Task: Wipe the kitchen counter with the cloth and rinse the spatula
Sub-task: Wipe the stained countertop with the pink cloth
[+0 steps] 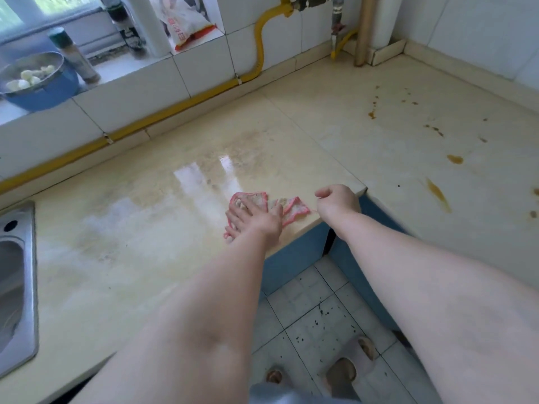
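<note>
Wiping the counter [151,217] with the cloth [264,207], close to the counter's inner corner edge. Pressing down flat with the left hand [253,214], fingers spread over the pink-edged cloth, palm pinning it to the surface. Hovering just beside the cloth, over that same corner edge, with the right hand [338,199] loosely curled and grasping nothing visible. Showing a wet sheen on the counter beyond the cloth, toward the wall. Leaving several brown stains [437,193] on the counter's far wing, well apart from the cloth to its right. Judging the best way on: keeping the palm flat and the pressure even, sweeping in overlapping strokes away from the edge so the cloth is not dragged off, then reaching across to the stains. Seeing no spatula anywhere; only the sink [17,275] at the counter's left end.
</note>
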